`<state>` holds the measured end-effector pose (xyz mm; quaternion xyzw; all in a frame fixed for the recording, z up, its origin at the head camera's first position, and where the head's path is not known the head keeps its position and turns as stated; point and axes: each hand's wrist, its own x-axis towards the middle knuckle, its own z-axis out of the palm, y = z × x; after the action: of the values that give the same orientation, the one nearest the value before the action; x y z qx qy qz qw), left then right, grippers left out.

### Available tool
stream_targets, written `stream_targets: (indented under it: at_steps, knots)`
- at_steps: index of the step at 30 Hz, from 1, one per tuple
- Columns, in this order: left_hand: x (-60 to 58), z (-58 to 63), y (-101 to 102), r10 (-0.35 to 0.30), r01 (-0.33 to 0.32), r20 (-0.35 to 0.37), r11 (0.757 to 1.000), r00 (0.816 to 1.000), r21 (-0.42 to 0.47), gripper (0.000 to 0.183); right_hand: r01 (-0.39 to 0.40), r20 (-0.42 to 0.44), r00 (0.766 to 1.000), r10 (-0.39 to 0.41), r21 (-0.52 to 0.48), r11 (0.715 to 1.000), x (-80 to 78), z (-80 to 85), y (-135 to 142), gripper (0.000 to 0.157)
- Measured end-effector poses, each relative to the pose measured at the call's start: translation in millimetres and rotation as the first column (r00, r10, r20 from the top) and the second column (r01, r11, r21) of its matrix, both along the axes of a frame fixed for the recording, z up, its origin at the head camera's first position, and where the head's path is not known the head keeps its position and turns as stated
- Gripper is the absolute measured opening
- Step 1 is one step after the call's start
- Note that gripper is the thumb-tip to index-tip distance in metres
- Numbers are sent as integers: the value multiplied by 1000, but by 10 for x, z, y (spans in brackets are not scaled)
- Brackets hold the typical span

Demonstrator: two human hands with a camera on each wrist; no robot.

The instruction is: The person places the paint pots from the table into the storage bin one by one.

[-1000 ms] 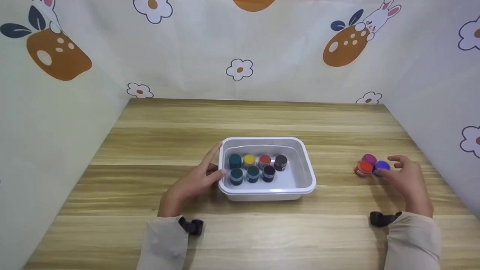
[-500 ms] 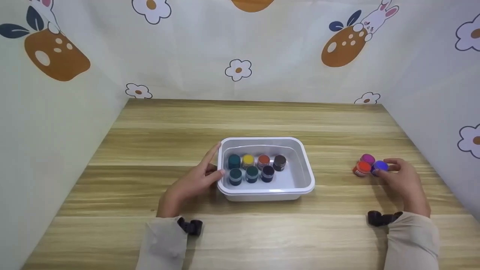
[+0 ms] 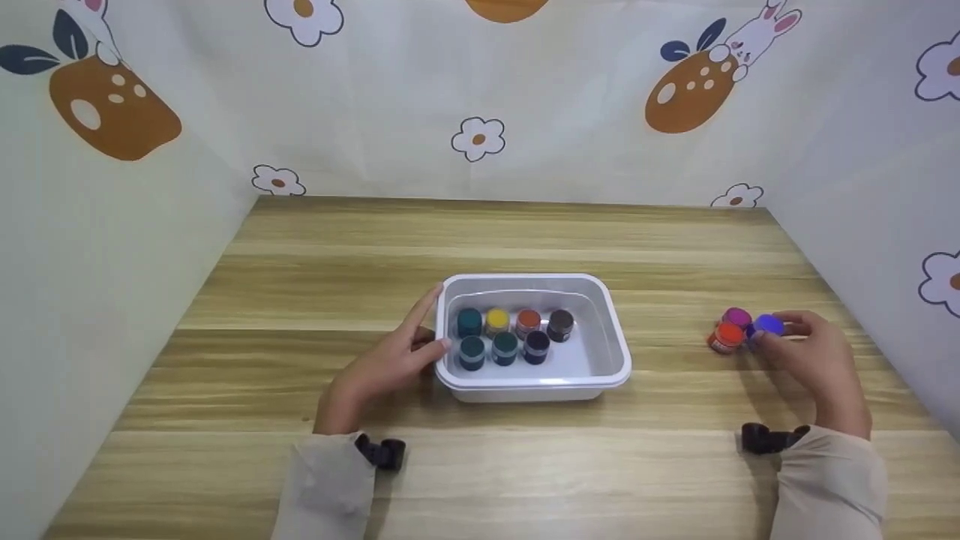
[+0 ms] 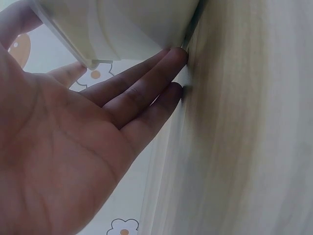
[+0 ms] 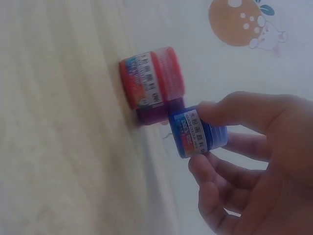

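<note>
My right hand (image 3: 814, 352) pinches a small blue paint jar (image 5: 193, 132) between thumb and fingers. In the right wrist view the jar is held up off the table. Beside it stand a red paint jar (image 3: 727, 337) and a purple paint jar (image 3: 737, 318), the purple one partly hidden in the right wrist view. My left hand (image 3: 386, 364) rests against the left side of a white plastic tub (image 3: 622, 352). Its fingers are fairly straight, with the thumb at the rim; the left wrist view shows fingertips near the tub's wall (image 4: 132, 29).
Inside the tub several paint jars stand in two rows, among them a yellow jar (image 3: 497, 321) and a dark brown jar (image 3: 560, 325). The wooden table (image 3: 360, 247) meets patterned cloth walls (image 3: 375, 97) at the back and both sides.
My right hand has closed its thumb and fingers on the blue jar and raised it slightly, a little to the right. The left hand and the tub have stayed in place.
</note>
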<state>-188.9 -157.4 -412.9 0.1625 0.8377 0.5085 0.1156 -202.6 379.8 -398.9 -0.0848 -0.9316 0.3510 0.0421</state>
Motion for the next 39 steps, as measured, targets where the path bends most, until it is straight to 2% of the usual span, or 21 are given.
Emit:
stream_targets:
  at_steps: [4,7,11,14,22,29,34,39]
  knots:
    - [0,0,-3,-26,27,-23,1000,999,14,77,-3,-30,1000,3,3,1000,14,69,-74,63]
    - [3,0,-6,-17,17,-17,1000,1000,7,77,-29,-60,998,30,13,999,-1,112,-184,61]
    - [5,-2,-6,4,-4,-1,1000,1000,2,78,-120,-83,990,118,-10,993,-50,173,-401,57]
    - [10,5,-5,17,-17,-1,1000,1000,0,78,-211,-74,976,206,-65,975,-88,213,-603,57]
    - [1,-10,-6,21,-21,-13,1000,1000,-20,79,-378,-141,922,360,-125,918,-133,287,-1135,49]
    - [-2,-18,-12,15,-15,-8,999,1000,-29,79,-519,-188,852,488,-181,836,-169,349,-1526,41]
    - [-5,-19,-11,-8,7,-20,1000,1000,-15,78,-586,-186,803,567,-68,807,-169,380,-1776,35]
    - [5,11,-3,22,-22,-8,999,1000,-34,80,-616,-157,768,620,82,784,-167,356,-1954,33]
